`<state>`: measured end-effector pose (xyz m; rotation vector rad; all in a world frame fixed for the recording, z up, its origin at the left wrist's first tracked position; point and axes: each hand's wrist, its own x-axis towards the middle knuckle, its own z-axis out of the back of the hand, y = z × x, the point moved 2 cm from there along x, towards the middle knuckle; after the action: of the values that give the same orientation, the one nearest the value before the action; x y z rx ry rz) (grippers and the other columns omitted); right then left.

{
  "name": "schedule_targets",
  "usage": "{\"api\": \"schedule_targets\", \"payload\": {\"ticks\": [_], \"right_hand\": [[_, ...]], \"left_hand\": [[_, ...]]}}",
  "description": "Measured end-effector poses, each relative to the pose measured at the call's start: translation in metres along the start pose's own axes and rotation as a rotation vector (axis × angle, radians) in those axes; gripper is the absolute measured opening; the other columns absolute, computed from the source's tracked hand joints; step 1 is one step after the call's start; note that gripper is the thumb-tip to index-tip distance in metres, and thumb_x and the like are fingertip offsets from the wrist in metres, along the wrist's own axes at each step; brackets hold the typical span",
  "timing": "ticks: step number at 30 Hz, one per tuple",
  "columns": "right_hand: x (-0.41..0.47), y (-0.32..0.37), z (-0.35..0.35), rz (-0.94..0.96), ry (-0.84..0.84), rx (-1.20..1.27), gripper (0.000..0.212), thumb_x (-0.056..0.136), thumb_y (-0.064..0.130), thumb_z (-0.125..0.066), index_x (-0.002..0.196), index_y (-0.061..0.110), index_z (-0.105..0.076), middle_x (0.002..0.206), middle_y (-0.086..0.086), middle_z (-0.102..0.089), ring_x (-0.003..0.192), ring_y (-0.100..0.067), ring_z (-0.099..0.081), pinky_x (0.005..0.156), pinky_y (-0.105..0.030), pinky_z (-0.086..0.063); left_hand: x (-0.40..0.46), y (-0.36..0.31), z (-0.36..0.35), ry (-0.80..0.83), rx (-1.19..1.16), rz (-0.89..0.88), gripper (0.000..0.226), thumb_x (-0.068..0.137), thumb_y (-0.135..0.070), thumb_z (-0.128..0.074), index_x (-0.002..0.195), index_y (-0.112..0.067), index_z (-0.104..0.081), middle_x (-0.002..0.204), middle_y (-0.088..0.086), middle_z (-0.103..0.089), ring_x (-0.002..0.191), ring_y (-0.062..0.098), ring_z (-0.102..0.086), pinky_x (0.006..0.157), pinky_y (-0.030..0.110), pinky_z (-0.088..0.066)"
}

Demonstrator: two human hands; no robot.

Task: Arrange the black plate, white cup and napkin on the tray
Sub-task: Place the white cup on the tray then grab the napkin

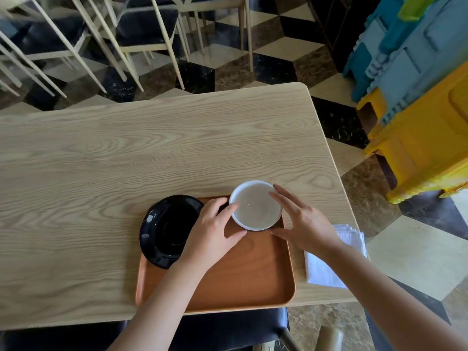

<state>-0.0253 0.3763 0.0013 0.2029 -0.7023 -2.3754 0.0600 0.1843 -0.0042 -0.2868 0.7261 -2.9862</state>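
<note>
An orange-brown tray (248, 277) lies at the table's near edge. The black plate (167, 229) rests on the tray's far left corner and overhangs its rim. The white cup (255, 205) stands at the tray's far right corner. My left hand (212, 231) holds the cup's left side, thumb on the near side and fingers on the rim. My right hand (301, 221) cups its right side with spread fingers. The white folded napkin (326, 264) lies on the table to the right of the tray, partly hidden under my right forearm.
The light wooden table (152, 148) ends just right of the napkin. Pale chairs (141, 34) stand beyond the far edge. Blue and yellow plastic crates (417, 97) are stacked at the right. A dark chair seat (228, 330) sits below the near edge.
</note>
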Motion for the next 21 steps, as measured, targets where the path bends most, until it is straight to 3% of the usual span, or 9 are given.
{"api": "schedule_targets", "payload": {"ticks": [3,6,8,13,17,21], "right_hand": [[-0.008,0.005,0.004,-0.001,-0.05,-0.037,0.074,0.067,0.029,-0.077,0.133,0.016,-0.046,0.141,-0.008,-0.047,0.117,-0.029,-0.055,0.088,-0.041,-0.049],[-0.026,0.009,0.01,-0.002,-0.141,-0.106,0.056,0.078,0.04,-0.057,0.125,0.011,-0.052,0.131,-0.013,-0.056,0.107,-0.031,-0.06,0.085,-0.042,-0.051],[-0.045,0.006,0.011,-0.013,-0.171,-0.142,0.05,0.084,0.039,-0.046,0.121,0.008,-0.056,0.129,-0.014,-0.057,0.113,-0.03,-0.056,0.09,-0.041,-0.049],[-0.102,-0.02,0.008,-0.1,-0.214,-0.251,0.047,0.093,0.039,-0.035,0.117,0.006,-0.058,0.132,-0.017,-0.053,0.127,-0.027,-0.038,0.101,-0.043,-0.033],[-0.135,-0.045,0.005,-0.28,-0.155,-0.303,0.048,0.088,0.038,-0.038,0.117,0.007,-0.06,0.137,-0.018,-0.049,0.129,-0.029,-0.039,0.098,-0.049,-0.039],[-0.151,-0.054,-0.002,-0.345,-0.112,-0.284,0.054,0.093,0.045,-0.028,0.117,0.009,-0.059,0.137,-0.018,-0.048,0.127,-0.031,-0.043,0.098,-0.045,-0.043]], "left_hand": [[-0.005,-0.011,0.007,-0.046,0.018,-0.002,0.062,0.077,-0.04,-0.064,0.129,-0.009,-0.049,0.135,0.016,-0.048,0.129,0.026,-0.041,0.107,0.038,-0.036],[-0.015,-0.036,0.015,-0.19,-0.02,-0.069,0.052,0.087,-0.035,-0.055,0.13,-0.007,-0.045,0.135,0.018,-0.048,0.131,0.029,-0.038,0.11,0.038,-0.031],[-0.024,-0.058,0.011,-0.2,-0.061,-0.137,0.046,0.09,-0.032,-0.052,0.129,-0.006,-0.046,0.132,0.017,-0.05,0.129,0.028,-0.04,0.109,0.039,-0.032],[-0.047,-0.106,-0.034,0.032,-0.03,-0.305,0.043,0.089,-0.027,-0.051,0.129,-0.013,-0.048,0.133,0.01,-0.054,0.127,0.019,-0.043,0.106,0.042,-0.033],[-0.05,-0.122,-0.067,0.255,0.11,-0.31,0.043,0.084,-0.03,-0.044,0.123,-0.018,-0.054,0.134,0.009,-0.054,0.126,0.019,-0.047,0.108,0.04,-0.032],[-0.048,-0.126,-0.08,0.373,0.134,-0.236,0.045,0.069,-0.021,-0.07,0.113,-0.017,-0.062,0.129,0.01,-0.058,0.112,0.019,-0.059,0.1,0.041,-0.041]]}}
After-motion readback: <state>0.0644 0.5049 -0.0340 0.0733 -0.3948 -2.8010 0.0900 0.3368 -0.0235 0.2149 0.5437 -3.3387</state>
